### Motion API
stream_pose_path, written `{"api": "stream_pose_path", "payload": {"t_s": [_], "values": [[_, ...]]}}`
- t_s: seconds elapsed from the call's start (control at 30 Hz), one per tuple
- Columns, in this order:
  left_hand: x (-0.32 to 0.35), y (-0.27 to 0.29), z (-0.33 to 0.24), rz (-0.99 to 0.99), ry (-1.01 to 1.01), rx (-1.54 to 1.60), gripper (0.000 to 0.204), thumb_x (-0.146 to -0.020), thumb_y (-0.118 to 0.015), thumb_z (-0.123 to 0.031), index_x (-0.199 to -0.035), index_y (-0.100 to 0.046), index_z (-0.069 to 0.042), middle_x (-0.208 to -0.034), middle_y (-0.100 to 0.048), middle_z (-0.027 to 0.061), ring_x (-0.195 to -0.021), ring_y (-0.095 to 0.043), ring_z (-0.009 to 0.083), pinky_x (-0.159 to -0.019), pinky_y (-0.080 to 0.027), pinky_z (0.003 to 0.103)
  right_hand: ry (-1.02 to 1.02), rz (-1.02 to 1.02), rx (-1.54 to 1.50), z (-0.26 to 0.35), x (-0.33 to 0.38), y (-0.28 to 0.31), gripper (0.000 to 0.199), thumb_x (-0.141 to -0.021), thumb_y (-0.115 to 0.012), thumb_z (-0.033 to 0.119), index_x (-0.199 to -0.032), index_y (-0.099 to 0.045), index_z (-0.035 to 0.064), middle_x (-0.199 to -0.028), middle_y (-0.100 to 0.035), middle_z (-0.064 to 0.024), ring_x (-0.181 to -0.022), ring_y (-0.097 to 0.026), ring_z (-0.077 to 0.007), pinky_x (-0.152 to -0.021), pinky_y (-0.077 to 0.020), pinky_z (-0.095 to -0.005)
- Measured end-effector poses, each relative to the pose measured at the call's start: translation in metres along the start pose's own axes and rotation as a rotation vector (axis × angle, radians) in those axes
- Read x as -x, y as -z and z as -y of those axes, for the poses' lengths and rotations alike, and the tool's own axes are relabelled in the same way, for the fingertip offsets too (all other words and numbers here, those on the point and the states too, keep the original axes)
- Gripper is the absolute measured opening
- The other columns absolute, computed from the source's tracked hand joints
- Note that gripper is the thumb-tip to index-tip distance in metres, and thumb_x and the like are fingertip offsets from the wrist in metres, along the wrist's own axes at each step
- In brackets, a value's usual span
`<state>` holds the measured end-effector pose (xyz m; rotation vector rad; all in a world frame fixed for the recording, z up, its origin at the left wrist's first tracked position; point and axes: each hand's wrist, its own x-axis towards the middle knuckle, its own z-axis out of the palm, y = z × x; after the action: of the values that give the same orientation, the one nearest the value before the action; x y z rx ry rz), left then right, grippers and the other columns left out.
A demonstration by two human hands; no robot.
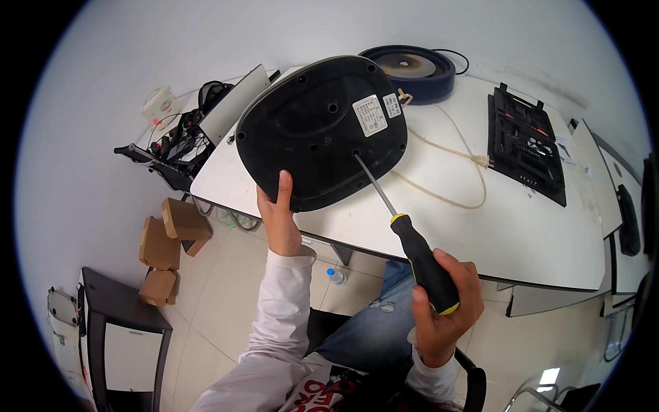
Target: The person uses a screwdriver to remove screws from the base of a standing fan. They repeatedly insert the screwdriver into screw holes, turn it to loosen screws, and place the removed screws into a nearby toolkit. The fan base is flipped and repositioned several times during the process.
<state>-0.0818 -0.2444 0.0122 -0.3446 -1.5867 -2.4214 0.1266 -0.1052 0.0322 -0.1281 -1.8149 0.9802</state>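
Note:
A rounded black appliance base (288, 137), with several screw holes and white labels (371, 115), is tilted up so its underside faces me. My left hand (280, 223) grips its lower edge, thumb across the black face and the other fingers hidden behind. In my right hand (453, 309) is a screwdriver (422, 261) with a black and yellow handle, the fingers wrapped round its rear end. Its metal shaft points up and left, the tip at a hole low on the base's right side. Whether a screw sits in that hole cannot be made out.
On the white table (549, 237), a pale cord with a plug (480, 161) loops right of the base. Behind stands a round dark blue appliance (429, 79); an opened black tool case (525, 147) lies right. Cardboard boxes (161, 244) and a bottle (336, 276) are on the floor.

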Motion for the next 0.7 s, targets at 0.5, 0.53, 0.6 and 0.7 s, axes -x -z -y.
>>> {"api": "stream_pose_path", "payload": {"t_s": [0.5, 0.53, 0.6, 0.7], "values": [[0.0, -0.005, 0.0, 0.032, -0.059, -0.065, 0.055, -0.087, -0.065, -0.028, -0.129, -0.043, 0.0, -0.127, -0.051, 0.0093, -0.115, -0.047, 0.0168, -0.099, -0.033, 0.027, 0.04, 0.034, 0.032, -0.003, 0.001, 0.009, 0.05, -0.061, -0.078, 0.01, -0.107, -0.061, 0.0024, -0.088, -0.061, -0.0145, -0.072, -0.063, -0.0236, -0.057, -0.0509, -0.0283], [0.0, -0.005, 0.001, 0.035, -0.08, -0.083, 0.055, -0.088, -0.064, -0.028, -0.13, -0.043, 0.0, -0.126, -0.052, 0.0086, -0.114, -0.049, 0.0159, -0.095, -0.037, 0.026, 0.044, 0.02, 0.032, -0.002, 0.003, 0.01, 0.05, -0.061, -0.078, 0.011, -0.107, -0.061, 0.0028, -0.088, -0.061, -0.0145, -0.073, -0.063, -0.024, -0.058, -0.0517, -0.0286], [0.0, -0.006, 0.002, 0.032, -0.093, -0.098, 0.054, -0.089, -0.062, -0.028, -0.13, -0.043, 0.0, -0.125, -0.053, 0.0079, -0.112, -0.051, 0.0149, -0.092, -0.041, 0.025, 0.055, 0.006, 0.019, -0.001, 0.004, 0.013, 0.05, -0.062, -0.078, 0.013, -0.107, -0.061, 0.0032, -0.089, -0.062, -0.0147, -0.074, -0.064, -0.0249, -0.06, -0.0529, -0.0292], [0.001, -0.008, 0.0, 0.021, -0.075, -0.092, 0.054, -0.089, -0.062, -0.028, -0.13, -0.043, 0.0, -0.126, -0.052, 0.0078, -0.112, -0.051, 0.0147, -0.093, -0.041, 0.025, 0.073, 0.009, -0.025, 0.001, 0.002, 0.014, 0.05, -0.063, -0.078, 0.016, -0.108, -0.061, 0.0034, -0.089, -0.062, -0.0152, -0.075, -0.065, -0.0259, -0.061, -0.0539, -0.0298]]}}
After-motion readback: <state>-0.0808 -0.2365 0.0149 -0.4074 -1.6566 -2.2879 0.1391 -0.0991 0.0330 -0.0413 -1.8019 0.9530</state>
